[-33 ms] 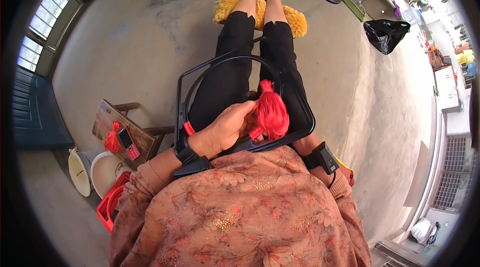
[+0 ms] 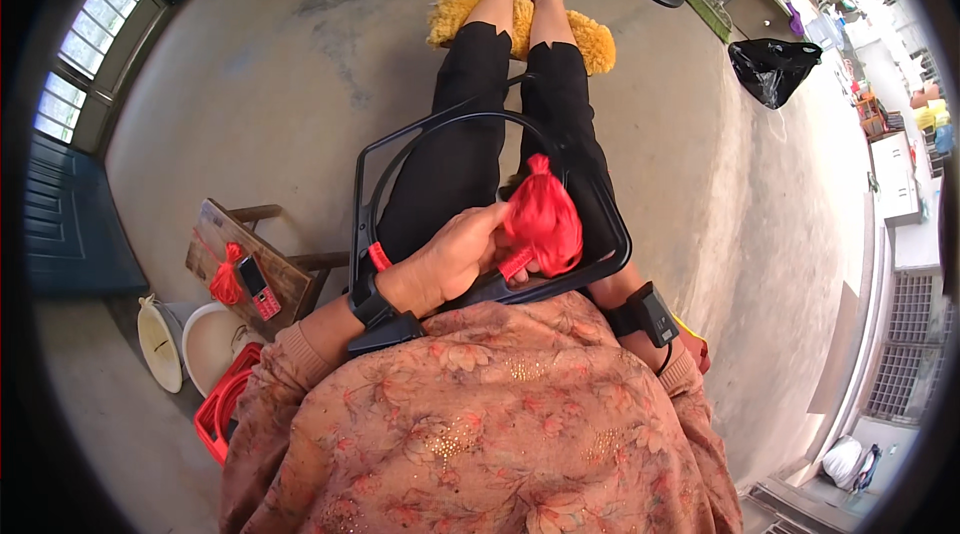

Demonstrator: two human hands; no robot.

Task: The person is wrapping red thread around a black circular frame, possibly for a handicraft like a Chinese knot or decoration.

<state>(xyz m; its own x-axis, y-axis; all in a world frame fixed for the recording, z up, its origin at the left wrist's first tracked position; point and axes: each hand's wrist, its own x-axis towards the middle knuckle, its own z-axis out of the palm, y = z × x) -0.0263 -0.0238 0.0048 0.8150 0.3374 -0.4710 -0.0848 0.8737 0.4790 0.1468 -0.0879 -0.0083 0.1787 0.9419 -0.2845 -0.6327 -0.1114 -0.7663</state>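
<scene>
A black frame with an inner curved bar lies across my lap. Red cord is wound round it at the left corner and at the near bar. My left hand is closed at the near bar beside the second winding; its fingers are partly hidden. Right against its thumb is a red cord bundle, gathered to a knot at the top. My right hand is mostly hidden behind the bundle and frame; its wrist shows beyond the near bar.
At left, a small wooden stool holds a red cord coil and a phone. White buckets and a red cord bundle stand nearer. My feet rest by a yellow fluffy roll. A black bag lies at right.
The red cord bundle has shifted slightly down and right and looks twisted to a rounder shape. My left hand and the frame have stayed in place.
</scene>
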